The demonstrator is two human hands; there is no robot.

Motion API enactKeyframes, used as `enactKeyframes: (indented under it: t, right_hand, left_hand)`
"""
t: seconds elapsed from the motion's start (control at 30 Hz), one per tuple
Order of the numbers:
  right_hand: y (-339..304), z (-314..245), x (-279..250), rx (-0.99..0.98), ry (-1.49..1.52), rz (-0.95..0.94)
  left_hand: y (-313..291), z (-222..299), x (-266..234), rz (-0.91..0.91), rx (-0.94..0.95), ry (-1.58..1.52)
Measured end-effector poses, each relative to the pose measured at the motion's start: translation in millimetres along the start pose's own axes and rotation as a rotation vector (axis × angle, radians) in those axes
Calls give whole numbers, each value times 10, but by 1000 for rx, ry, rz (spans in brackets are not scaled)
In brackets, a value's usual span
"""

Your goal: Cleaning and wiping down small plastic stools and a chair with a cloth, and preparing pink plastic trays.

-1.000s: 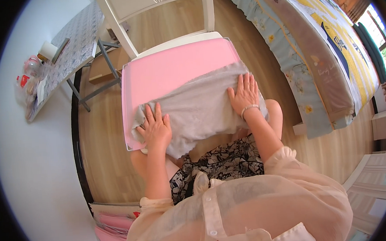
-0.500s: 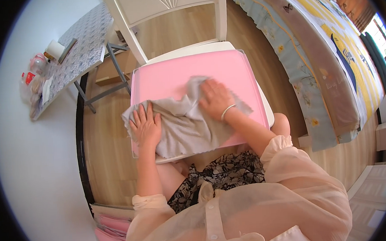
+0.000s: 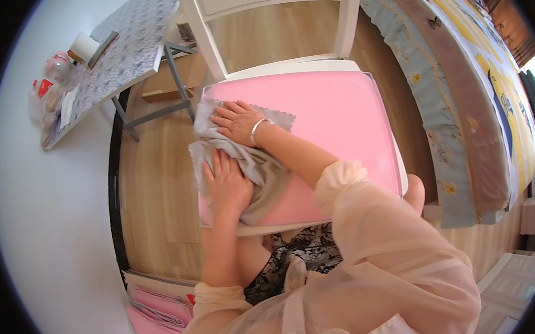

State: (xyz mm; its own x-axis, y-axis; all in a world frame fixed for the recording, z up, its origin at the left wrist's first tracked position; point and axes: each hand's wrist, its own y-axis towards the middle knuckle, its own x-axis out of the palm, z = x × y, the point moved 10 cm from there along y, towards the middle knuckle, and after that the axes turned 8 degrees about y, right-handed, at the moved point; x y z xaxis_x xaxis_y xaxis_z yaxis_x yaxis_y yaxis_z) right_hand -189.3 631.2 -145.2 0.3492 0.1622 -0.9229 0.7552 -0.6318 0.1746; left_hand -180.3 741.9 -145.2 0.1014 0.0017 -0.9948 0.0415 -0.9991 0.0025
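Apparently, a grey cloth is pressed onto a pink panel, toward its left side, with folds bunched around the hands. Left hand and right hand are laid flat on the cloth, near each other but apart, fingers extended; nothing is clamped. For even contact, the cloth is probably best smoothed out (folds tend to leave strips untouched), with pressure spread through both palms. The panel is best steadied by one hand, as it may slide. Rim and corners should be covered too, being easily missed.

Surface: the panel is carried by a white chair, its seat mostly hidden. Room: pale wood floor; at upper left, a patterned table, on which a white roll is set. At right, a bed is spread with a yellow-and-white cover. Pink items are stacked lower left.
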Motion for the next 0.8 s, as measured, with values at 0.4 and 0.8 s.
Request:
enactKeyframes:
  t: [0.4,0.8]
  right_hand:
    - [573,115,172,49,-36,-12]
    - [810,22,181,100,-46,-7]
  left_hand:
    - [-8,128,-162,103,107,-169]
    - [-27,-23,-91,117,48,-180]
